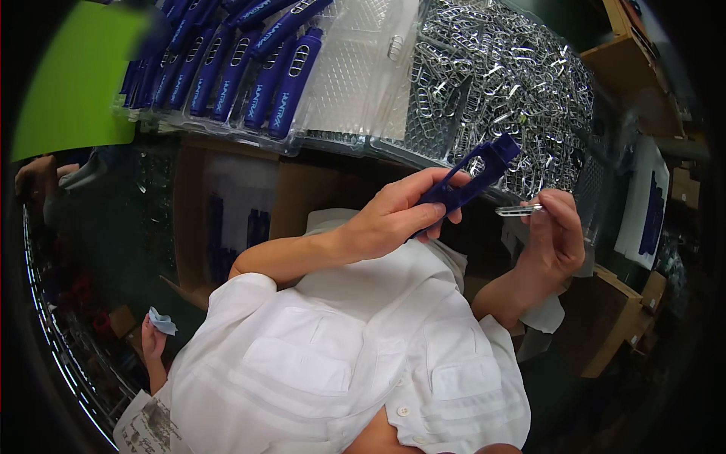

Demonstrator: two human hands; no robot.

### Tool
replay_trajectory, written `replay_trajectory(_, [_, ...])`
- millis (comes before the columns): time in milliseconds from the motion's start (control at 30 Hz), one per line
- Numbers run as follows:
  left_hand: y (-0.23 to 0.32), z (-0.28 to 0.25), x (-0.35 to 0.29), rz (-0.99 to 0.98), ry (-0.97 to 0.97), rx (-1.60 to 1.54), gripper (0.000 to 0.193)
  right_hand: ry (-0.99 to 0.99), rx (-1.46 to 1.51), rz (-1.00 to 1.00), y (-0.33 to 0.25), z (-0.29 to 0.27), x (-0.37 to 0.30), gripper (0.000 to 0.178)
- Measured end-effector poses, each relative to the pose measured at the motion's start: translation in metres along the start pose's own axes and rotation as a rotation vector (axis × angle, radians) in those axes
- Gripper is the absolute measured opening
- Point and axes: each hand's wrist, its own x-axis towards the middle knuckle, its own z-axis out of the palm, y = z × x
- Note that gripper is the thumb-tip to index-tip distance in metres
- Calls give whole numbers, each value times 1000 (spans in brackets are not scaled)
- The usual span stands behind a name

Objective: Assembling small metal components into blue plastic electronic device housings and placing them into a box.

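Observation:
In my left hand is a dark blue plastic handle casing, gripped at its lower end and tilted up to the right. An oblong opening shows in its side. My right hand pinches a small shiny chrome slotted trim piece between thumb and fingers, just right of the casing and apart from it. Beyond both hands lies a heap of similar chrome trim pieces in a clear tray. At the upper left, several blue handles with chrome slotted inserts and pale lettering lie in another clear tray.
A ribbed clear plastic sheet lies between the trays. Below, a cardboard box holds blue parts. A bright green panel stands at the left. Another person's hand holds a pale blue cloth. A white container with blue parts is at right.

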Motion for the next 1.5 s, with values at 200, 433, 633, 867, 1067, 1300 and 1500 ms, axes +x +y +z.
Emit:
replay_trajectory(200, [-5, 4, 12, 19, -46, 122, 47, -33, -132, 101, -1, 14, 5, 19])
replay_trajectory(433, [-9, 8, 14, 45, -31, 159, 46, -48, -524, -84, -8, 29, 14, 17])
replay_trajectory(633, [-4, 4, 4, -14, -19, 200, 45, -132, -609, -154, -16, 40, 13, 17])
replay_trajectory(867, [-11, 0, -18, 67, 66, 242, 41, -244, -711, -130, -27, 57, 4, 12])
replay_trajectory(1067, [-9, 2, -39, 212, 326, 431, 30, -393, -678, -272, -15, 63, -2, 10])
replay_trajectory(1300, [-10, -13, -74, 354, 290, 486, 23, -126, -524, -67, -4, 84, -23, 37])
replay_trajectory(1500, [6, -21, -121, 395, 421, 542, 26, -648, 14, 206, 33, 93, -11, 31])
